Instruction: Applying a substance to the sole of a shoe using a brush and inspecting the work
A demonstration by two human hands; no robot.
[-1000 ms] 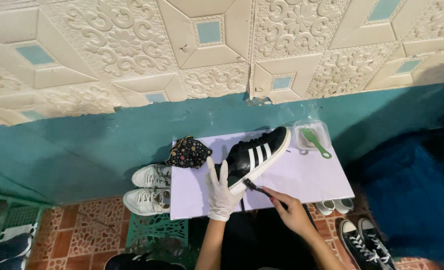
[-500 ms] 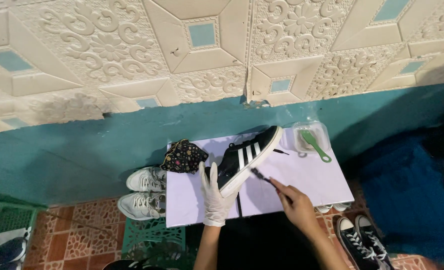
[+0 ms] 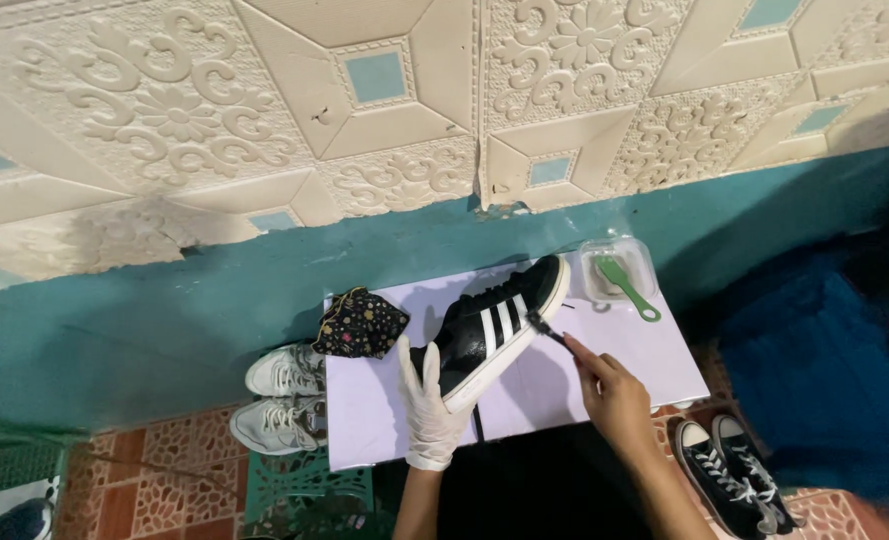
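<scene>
Shoe: one black sneaker with white stripes [image 3: 493,330], lying on the white board [image 3: 605,370], near its middle.
Long axis: diagonal; toe toward the upper right and the wall, heel toward the lower left and the person. White sole edge faces lower right.
Left hand [image 3: 431,405]: in a white glove, fingers wrapped around the heel end, gripping the shoe.
Right hand [image 3: 613,390]: bare, closed on a small dark brush [image 3: 545,328]; bristle tip touches the shoe's side by the stripes.
Container: one clear tub [image 3: 620,270] at the board's far right corner, one green brush [image 3: 627,288] in it.
Cloth: one dark patterned cloth [image 3: 360,323] at the board's far left.
Floor, left: two grey-white sneakers [image 3: 283,395].
Floor, right: two black lace-up sneakers [image 3: 730,480].
</scene>
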